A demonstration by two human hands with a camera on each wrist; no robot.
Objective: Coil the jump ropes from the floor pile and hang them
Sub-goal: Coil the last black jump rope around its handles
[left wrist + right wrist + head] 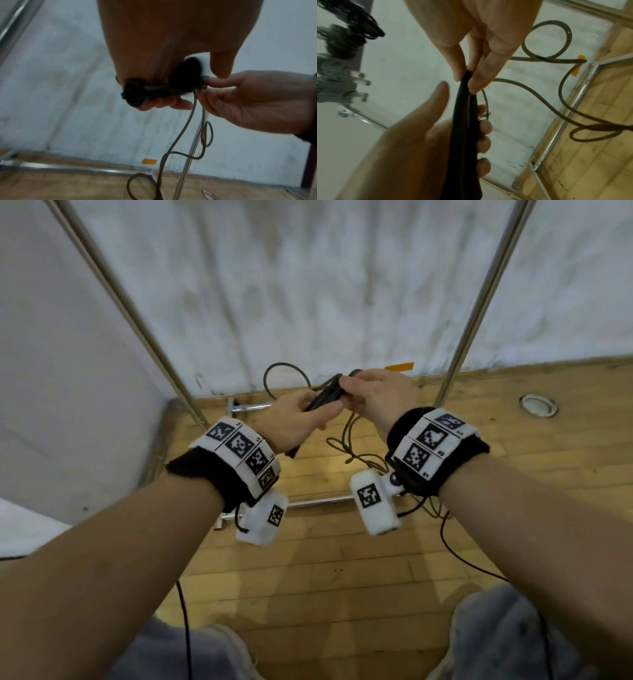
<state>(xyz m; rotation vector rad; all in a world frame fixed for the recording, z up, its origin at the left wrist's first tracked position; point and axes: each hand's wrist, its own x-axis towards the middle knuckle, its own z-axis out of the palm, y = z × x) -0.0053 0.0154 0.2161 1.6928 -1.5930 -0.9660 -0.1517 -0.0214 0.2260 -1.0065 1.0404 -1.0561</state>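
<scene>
A jump rope with two black handles [325,400] is held up between my hands at chest height. My left hand [317,414] grips both handles side by side [462,128], its fingers curled round them [154,90]. At the handles' top ends [467,75], my right hand [349,392] pinches with thumb and fingertips [476,86]. The grey-brown cord [284,371] loops out behind the hands. More of the cord [180,135] hangs down in loose curls to the wooden floor [342,559].
Metal rack poles [137,313] [479,302] rise on both sides, with a base bar [318,503] on the floor. A white sheet [308,285] hangs behind. Dark coiled ropes [356,27] hang from pegs [361,81] in the right wrist view. A round fitting [537,405] sits at the right.
</scene>
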